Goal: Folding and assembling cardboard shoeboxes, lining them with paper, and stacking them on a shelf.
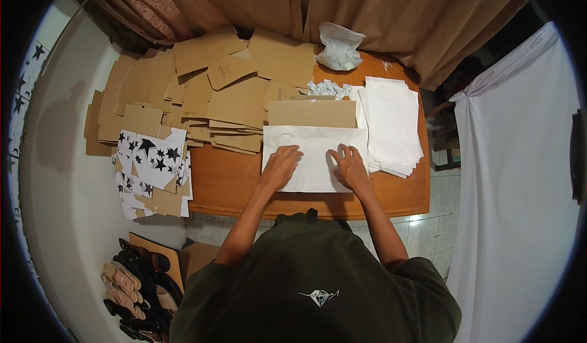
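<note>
White rectangular paper (315,181) lies under the worker's half-open left hand (282,167) and right hand (350,168), neither gripping; flat brown cardboard (312,114) shows beyond it.

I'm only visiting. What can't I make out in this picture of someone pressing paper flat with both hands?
All in the head view:
- Whatever lies beneath the white sheet: the sheet, under the left hand and right hand, covers it.
- Contents of the plastic bag: its cloudy film obscures them.
- Details of the small packets: too small.
- The lowest shoes: cut off by the bottom edge.
</note>
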The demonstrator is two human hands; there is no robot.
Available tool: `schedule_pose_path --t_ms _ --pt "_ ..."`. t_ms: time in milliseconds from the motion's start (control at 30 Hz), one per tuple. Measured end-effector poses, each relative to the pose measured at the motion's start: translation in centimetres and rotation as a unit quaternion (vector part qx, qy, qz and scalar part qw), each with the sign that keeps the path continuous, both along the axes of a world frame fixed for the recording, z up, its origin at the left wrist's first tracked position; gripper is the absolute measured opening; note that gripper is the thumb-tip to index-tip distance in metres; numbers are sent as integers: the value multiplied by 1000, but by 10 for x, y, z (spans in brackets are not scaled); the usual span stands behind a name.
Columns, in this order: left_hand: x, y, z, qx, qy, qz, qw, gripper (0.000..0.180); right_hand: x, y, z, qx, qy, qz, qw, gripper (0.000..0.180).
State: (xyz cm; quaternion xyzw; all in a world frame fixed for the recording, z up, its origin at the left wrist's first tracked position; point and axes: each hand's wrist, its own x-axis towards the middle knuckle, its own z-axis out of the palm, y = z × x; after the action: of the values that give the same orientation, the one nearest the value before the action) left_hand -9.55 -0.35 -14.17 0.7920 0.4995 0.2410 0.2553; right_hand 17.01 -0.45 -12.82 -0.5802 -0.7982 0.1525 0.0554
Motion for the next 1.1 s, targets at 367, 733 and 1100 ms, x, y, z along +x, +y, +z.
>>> schedule_pose_path --t_ms 367,733,1100 --pt "18 -4 -27 -78 189 -29 978 80 -13 8 -28 -6 -106 59 993 80" --pt "36 17 -48 -244 274 -61 928 102 -12 24 -62 -91 -187 160 965 67" --pt "50 15 -81 -214 311 -20 926 84 -18 29 -88 -156 -256 156 941 76"
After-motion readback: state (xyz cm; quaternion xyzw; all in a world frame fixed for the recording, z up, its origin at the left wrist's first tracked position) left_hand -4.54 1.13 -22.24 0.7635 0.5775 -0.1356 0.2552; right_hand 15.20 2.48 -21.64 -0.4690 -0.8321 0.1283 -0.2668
